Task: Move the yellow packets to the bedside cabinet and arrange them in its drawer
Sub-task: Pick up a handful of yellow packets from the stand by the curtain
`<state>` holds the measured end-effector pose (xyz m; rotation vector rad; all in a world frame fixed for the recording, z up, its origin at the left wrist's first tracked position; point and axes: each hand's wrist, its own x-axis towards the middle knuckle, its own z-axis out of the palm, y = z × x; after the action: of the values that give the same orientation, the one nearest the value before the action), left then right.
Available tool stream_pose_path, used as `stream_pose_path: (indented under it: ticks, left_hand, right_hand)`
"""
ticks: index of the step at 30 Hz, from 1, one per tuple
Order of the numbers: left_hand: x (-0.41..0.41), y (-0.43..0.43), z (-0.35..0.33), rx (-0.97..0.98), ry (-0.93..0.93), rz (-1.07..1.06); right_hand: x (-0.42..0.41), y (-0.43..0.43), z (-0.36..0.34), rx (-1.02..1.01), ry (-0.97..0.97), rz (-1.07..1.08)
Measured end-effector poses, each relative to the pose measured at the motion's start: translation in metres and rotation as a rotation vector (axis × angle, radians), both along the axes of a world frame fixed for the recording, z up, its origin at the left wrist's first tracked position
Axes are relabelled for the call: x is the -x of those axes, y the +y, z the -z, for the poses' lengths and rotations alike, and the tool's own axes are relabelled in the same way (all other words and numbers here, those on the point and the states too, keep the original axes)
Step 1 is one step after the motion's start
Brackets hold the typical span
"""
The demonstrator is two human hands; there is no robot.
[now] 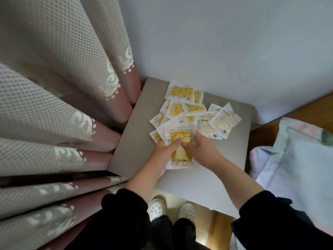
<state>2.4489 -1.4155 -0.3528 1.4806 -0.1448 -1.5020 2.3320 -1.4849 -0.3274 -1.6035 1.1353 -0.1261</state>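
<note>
Hands together, thumbs on top: left hand (162, 156), right hand (202, 150) grip packet stack (181, 156).

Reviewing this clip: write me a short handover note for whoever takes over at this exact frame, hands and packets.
Left hand and right hand: both grip one yellow-printed clear plastic packet from its sides, thumbs on top, over the flat grey cabinet top.
Remaining yellow packets: loose overlapping heap behind it; a few pale face-down packets at the right.
Done: packets are at the cabinet.
Left: the drawer is not in view; gather, then arrange inside it.
</note>
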Motion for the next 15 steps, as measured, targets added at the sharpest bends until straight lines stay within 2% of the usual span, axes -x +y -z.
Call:
stream_pose_path:
  ticks: [2,4,6,7,9,12,15]
  left_hand:
    - [0.003,-0.007,-0.001,-0.045,-0.029,-0.056]
    - [0.004,-0.011,0.001,-0.080,-0.036,-0.080]
    - [0.001,-0.013,0.004,-0.089,-0.022,-0.077]
    - [0.000,-0.013,0.006,-0.087,-0.014,-0.079]
    - [-0.004,-0.012,0.008,-0.081,0.010,-0.089]
    - [-0.007,-0.010,0.011,-0.053,0.093,-0.098]
    - [-0.012,-0.007,0.019,-0.018,0.152,-0.109]
  right_hand:
    - [0.003,-0.006,0.003,0.127,0.121,-0.116]
    - [0.009,-0.016,0.007,0.087,0.155,-0.149]
    - [0.019,-0.031,0.010,-0.011,0.120,-0.046]
    - [0.026,-0.041,0.016,0.008,0.128,0.031]
    - [0.041,-0.067,0.037,0.143,0.268,0.118]
    - [0.063,-0.101,0.071,0.236,0.528,0.082]
    - [0.074,-0.127,0.093,0.218,0.568,0.122]
